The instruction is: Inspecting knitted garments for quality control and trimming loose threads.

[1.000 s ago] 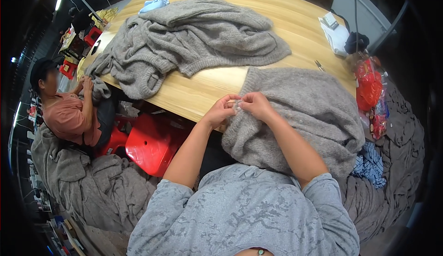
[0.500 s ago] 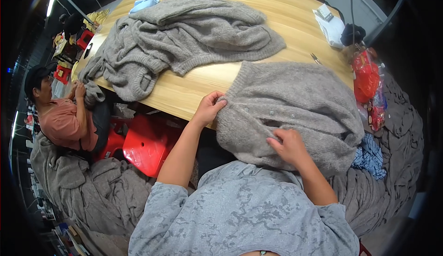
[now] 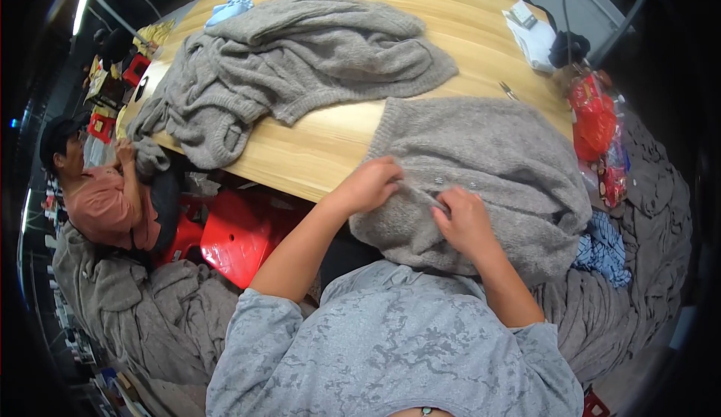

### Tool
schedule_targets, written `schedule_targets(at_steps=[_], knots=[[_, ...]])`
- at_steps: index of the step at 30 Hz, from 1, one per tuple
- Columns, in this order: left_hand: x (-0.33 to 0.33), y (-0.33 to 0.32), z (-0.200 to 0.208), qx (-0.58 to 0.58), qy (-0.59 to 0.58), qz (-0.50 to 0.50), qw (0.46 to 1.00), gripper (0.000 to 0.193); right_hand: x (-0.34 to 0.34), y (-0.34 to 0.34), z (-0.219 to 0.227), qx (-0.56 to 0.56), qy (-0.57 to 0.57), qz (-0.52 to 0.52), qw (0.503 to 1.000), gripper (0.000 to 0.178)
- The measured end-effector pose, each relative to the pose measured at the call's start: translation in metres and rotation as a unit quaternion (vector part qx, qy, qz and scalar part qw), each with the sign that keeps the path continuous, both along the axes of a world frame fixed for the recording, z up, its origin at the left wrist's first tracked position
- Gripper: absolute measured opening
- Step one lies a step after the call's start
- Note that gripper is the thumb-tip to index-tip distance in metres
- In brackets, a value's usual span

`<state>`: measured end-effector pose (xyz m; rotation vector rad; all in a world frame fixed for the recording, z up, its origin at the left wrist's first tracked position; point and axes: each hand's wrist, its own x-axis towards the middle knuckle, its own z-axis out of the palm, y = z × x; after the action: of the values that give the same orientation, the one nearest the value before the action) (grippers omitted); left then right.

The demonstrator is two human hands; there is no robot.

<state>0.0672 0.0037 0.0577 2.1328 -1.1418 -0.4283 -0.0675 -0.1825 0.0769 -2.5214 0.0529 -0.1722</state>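
Observation:
A grey knitted cardigan [image 3: 496, 146] lies at the table's near edge and hangs over toward my lap. Small shiny buttons [image 3: 472, 185] run along its front band. My left hand [image 3: 372, 184] is at the band's left end, fingers bent together on the knit and slightly blurred. Further right, the thumb and fingers of my right hand [image 3: 466, 222] pinch the lower front edge below the buttons. The cloth between the two hands is drawn into a fold. What lies under my left fingertips is hidden.
Another grey knit garment [image 3: 323, 49] spreads across the wooden table [image 3: 481, 19]. Thread snips [image 3: 508, 90] lie beyond the cardigan. A red bag [image 3: 593, 120] is at the right edge. A co-worker [image 3: 113, 199] sits left, past a red stool [image 3: 240, 229]. Grey knits [image 3: 150, 312] are heaped around me.
My left hand has moved right along the front band from the cardigan's left corner. My right hand has shifted slightly up and left. The gap in the front has narrowed.

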Motion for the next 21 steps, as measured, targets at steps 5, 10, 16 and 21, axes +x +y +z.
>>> schedule_targets(at_steps=[5,10,16,21], knots=[[0.005,-0.004,-0.008,-0.024,0.021,0.033,0.999,0.014,0.028,0.025,-0.013,0.063,-0.128,-0.014,0.990,0.023],[0.008,-0.001,-0.007,0.006,0.247,0.111,0.963,0.013,0.050,0.036,-0.042,0.098,-0.068,-0.010,0.993,0.022],[0.015,0.004,-0.020,-0.021,0.411,0.120,0.903,0.016,0.056,0.030,-0.059,0.228,-0.062,-0.022,0.971,0.020],[0.015,0.004,-0.030,-0.077,0.481,0.128,0.864,0.015,0.057,0.027,-0.054,0.252,0.007,-0.038,0.967,0.020]])
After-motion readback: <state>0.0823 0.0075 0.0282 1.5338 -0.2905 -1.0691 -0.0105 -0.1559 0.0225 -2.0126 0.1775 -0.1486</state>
